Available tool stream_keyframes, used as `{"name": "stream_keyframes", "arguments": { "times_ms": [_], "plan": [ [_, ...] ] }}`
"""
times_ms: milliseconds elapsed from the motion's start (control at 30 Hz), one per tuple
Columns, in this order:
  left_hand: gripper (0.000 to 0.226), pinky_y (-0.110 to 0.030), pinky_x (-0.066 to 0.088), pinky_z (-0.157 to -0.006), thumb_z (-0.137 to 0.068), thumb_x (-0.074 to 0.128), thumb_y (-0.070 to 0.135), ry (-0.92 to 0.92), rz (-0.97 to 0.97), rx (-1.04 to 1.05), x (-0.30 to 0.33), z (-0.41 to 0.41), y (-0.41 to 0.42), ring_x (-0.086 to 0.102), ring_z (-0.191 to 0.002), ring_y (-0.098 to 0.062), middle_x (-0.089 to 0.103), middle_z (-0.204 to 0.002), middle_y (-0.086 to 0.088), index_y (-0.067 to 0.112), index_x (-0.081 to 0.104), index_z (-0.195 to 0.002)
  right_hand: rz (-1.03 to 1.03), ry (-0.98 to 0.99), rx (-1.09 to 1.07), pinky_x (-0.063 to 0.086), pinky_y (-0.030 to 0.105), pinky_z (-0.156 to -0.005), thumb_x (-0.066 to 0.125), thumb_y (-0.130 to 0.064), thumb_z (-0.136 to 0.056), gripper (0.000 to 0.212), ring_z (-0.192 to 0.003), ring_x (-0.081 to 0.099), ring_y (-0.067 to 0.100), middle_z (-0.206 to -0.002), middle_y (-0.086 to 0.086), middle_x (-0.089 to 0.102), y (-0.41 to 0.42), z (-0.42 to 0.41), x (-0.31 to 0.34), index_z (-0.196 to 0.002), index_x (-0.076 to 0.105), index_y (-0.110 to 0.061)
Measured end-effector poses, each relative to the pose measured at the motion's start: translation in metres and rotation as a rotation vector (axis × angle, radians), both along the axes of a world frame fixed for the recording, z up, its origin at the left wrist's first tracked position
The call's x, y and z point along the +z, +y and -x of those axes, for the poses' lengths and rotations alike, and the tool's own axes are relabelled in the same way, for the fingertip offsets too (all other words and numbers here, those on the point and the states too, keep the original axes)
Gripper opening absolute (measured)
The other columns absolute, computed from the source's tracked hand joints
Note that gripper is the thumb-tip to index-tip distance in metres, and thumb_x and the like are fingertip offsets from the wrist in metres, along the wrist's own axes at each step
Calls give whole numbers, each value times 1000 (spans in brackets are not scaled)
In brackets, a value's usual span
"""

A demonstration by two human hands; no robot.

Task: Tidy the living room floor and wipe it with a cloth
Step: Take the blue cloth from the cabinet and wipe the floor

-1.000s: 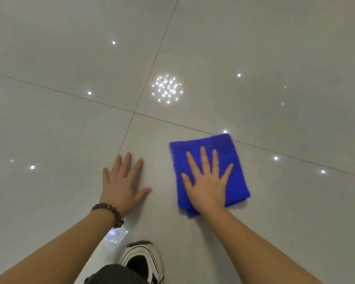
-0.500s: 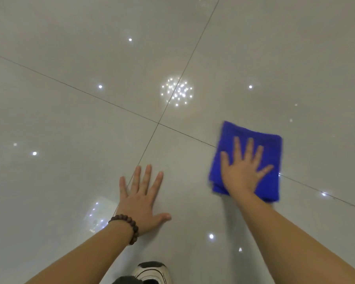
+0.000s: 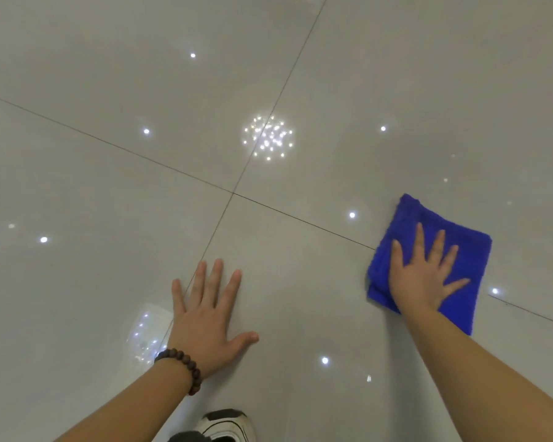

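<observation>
Right hand [image 3: 423, 279] flat, fingers spread, pressing cloth [image 3: 460, 247] right of tile joint cross [image 3: 233, 193]; left hand [image 3: 208, 317] splayed, empty, below cross.

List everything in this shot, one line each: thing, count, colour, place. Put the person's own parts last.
cloth: one, bright blue, folded, flat on the floor at right, across a grout line
floor tiles: four meeting at a corner, glossy pale grey, filling the view, dotted with reflected lights
shoe: one, white with black trim, bottom edge
bracelet: one, dark brown beads, on the left wrist
left hand: one, spread flat on bare tile, lower centre
right hand: one, spread flat on the cloth, pressing it down
</observation>
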State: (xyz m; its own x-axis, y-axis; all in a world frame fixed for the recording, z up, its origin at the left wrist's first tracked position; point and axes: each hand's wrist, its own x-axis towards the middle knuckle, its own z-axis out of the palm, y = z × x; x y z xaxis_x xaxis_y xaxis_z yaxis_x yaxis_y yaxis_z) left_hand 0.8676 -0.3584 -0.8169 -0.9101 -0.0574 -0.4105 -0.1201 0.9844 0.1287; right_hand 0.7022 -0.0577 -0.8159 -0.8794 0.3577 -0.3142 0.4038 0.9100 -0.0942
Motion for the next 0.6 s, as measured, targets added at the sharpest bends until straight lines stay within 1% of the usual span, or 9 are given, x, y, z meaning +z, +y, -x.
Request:
{"name": "stream_keyframes", "arguments": {
  "times_ms": [33,100,167,200,300,367,400,533,600],
  "plan": [
    [98,-65,6,-109,-75,24,85,11,-11,17,3,5,7,0,-146,-31,7,-159,-11,24,14,-151,-16,10,41,-6,65,-110,15,-67,-91,63,-146,-11,20,-159,-8,-9,0,-13,-1,-147,-2,-45],
    [90,-65,4,-110,-80,19,80,41,-29,21,9,22,25,4,-146,-30,14,-157,-13,23,19,-151,-40,8,241,-13,60,-109,12,-69,-90,63,-146,-11,21,-158,-11,-11,1,-38,-5,-147,-5,-46],
    [86,-64,2,-110,-83,12,77,53,-32,-2,14,47,43,1,-146,-29,11,-158,-11,25,17,-151,-56,-18,392,-15,56,-110,8,-71,-87,65,-145,-12,19,-155,-14,-14,17,-54,-5,-145,-7,-47],
    [85,-63,0,-111,-83,7,76,58,-29,-12,14,61,51,-2,-146,-29,7,-159,-10,26,14,-151,-62,-22,404,-14,56,-111,7,-71,-85,66,-145,-12,19,-154,-14,-13,31,-60,-5,-145,-7,-47],
    [83,-60,-1,-114,-82,-8,70,75,-32,-46,13,97,73,-5,-146,-28,4,-160,-4,29,14,-151,-53,-12,232,-9,58,-112,6,-73,-84,66,-145,-12,17,-155,-16,-12,81,-73,-3,-145,-6,-49],
    [82,-59,0,-114,-81,-9,66,81,-45,-66,13,111,80,-3,-146,-27,7,-159,-1,31,19,-150,-58,-42,121,-8,58,-112,9,-73,-87,64,-145,-13,17,-156,-15,-13,112,-83,-2,-144,-9,-49],
    [80,-59,-1,-114,-81,-9,64,71,-37,-82,11,115,81,-4,-146,-26,4,-160,1,32,16,-150,-63,-61,67,-7,58,-112,11,-71,-88,63,-145,-13,17,-157,-13,-13,128,-88,-2,-144,-9,-49],
    [73,-62,-5,-112,-81,-13,62,-2,8,-113,-2,118,75,-21,-143,-25,-21,-156,4,36,-10,-149,-50,-64,-239,-1,63,-112,15,-68,-86,66,-146,-9,18,-159,-9,-8,181,-96,4,-145,-6,-47],
    [70,-63,-8,-111,-81,-14,62,-14,29,-122,-6,117,76,-26,-141,-25,-27,-154,4,36,-20,-146,-24,-83,-360,-1,65,-110,15,-67,-88,66,-146,-10,20,-159,-8,-10,187,-87,7,-147,-5,-45]
  ]
}}
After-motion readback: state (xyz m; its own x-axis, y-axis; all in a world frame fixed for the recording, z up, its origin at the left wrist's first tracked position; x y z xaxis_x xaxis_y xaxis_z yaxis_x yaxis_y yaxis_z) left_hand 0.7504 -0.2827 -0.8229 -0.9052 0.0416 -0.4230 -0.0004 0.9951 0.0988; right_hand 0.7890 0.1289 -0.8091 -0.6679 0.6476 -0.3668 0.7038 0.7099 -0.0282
